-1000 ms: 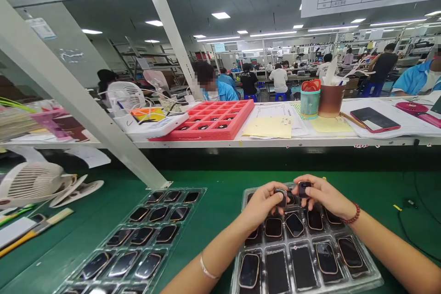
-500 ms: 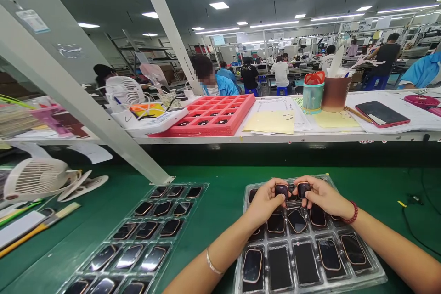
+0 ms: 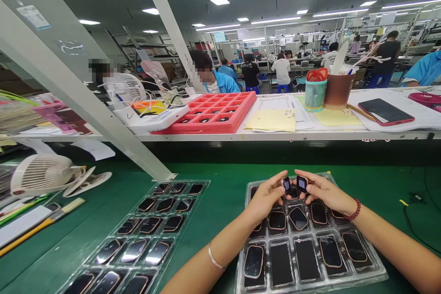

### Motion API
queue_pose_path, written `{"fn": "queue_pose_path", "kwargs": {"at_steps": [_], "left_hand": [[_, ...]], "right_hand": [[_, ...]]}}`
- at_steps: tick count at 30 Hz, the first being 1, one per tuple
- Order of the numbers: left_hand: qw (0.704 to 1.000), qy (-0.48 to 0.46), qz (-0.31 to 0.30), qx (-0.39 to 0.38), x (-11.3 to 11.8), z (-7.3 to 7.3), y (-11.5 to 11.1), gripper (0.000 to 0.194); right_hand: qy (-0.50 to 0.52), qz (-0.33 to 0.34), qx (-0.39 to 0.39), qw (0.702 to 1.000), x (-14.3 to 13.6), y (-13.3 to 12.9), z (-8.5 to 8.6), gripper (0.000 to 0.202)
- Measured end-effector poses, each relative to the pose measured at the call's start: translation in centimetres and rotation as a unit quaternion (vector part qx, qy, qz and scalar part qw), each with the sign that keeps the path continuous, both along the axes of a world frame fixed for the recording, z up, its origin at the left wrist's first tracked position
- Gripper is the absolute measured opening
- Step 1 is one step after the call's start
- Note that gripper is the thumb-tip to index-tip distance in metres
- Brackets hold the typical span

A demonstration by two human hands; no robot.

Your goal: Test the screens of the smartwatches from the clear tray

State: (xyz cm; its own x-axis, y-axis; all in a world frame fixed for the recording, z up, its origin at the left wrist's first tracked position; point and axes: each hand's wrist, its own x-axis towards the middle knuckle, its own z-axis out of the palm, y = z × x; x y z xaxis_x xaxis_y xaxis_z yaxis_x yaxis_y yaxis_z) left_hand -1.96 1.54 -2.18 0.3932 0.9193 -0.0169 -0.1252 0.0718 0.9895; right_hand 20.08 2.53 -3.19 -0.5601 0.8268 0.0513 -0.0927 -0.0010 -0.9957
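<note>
My left hand [image 3: 270,193] grips a small watch face [image 3: 286,185] on edge between thumb and fingers. Another watch face [image 3: 302,184], showing a pale square code on its lit screen, is pinched in my right hand [image 3: 322,189]. Both hands are over the back of a clear plastic tray [image 3: 312,285]. Watch faces with gold-coloured rims, such as one at the front left [image 3: 253,262], sit in its compartments. Two front compartments [image 3: 281,264] show only dark bottoms. My hands partly cover the back rows.
Left of my arms lies a second clear tray [image 3: 174,239] of watch faces. A white fan [image 3: 41,174] and brush [image 3: 65,209] are at far left. The shelf holds a red foam tray [image 3: 237,117], cups and a phone [image 3: 386,111]. A slanted post [image 3: 113,124] meets the table.
The two watch faces have been turned, and their screens now show pale square codes instead of being dark. My fingers have shifted around them, and the head view has moved slightly.
</note>
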Motion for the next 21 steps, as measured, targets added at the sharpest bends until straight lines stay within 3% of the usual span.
{"fn": "queue_pose_path", "kwargs": {"at_steps": [21], "left_hand": [[0.999,0.013,-0.046,0.009,0.02,-0.44,-0.37,0.055]], "right_hand": [[-0.051,0.040,0.044,0.997,-0.08,-0.35,0.55,0.042]]}}
